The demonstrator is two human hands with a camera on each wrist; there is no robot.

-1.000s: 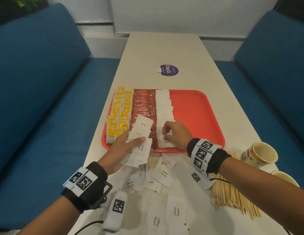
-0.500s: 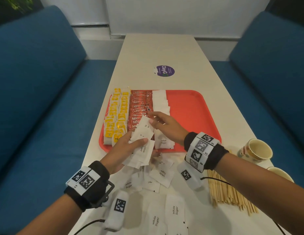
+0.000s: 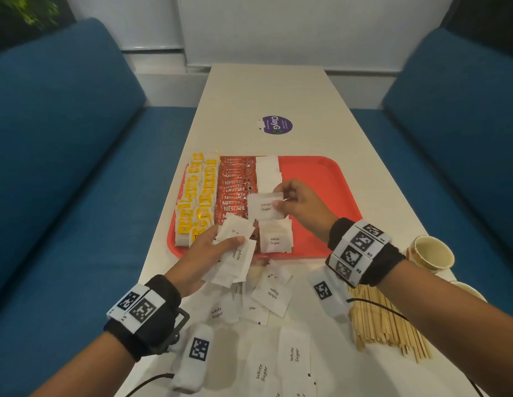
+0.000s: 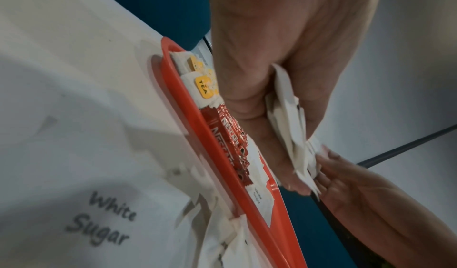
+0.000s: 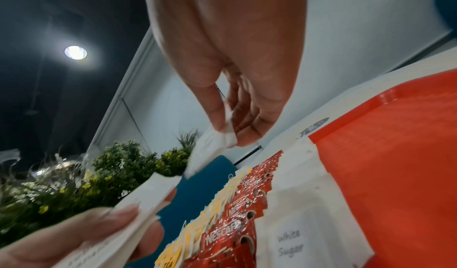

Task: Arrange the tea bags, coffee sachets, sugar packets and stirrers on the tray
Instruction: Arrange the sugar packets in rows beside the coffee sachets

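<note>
A red tray (image 3: pixel 321 181) holds rows of yellow tea bags (image 3: pixel 196 196), red coffee sachets (image 3: pixel 235 190) and white sugar packets (image 3: pixel 268 173). My left hand (image 3: pixel 209 247) grips a fanned stack of sugar packets (image 3: pixel 238 253) over the tray's near edge. My right hand (image 3: pixel 301 204) pinches a single sugar packet (image 3: pixel 264 207) by its corner, held above the sugar column; thumb and fingers pinch that packet (image 5: pixel 212 145) in the right wrist view. Loose sugar packets (image 3: pixel 272 293) lie on the table near me. Wooden stirrers (image 3: pixel 387 322) lie in a pile at the right.
Two paper cups (image 3: pixel 432 250) stand on the table right of the tray. A purple sticker (image 3: pixel 275 125) is on the white table (image 3: pixel 266 90) beyond the tray. Blue sofas flank the table. The tray's right half is bare.
My right hand left the near sugar packet on the tray, reached to the stack in my left hand and lifted one packet away, now holding it above the sugar column.
</note>
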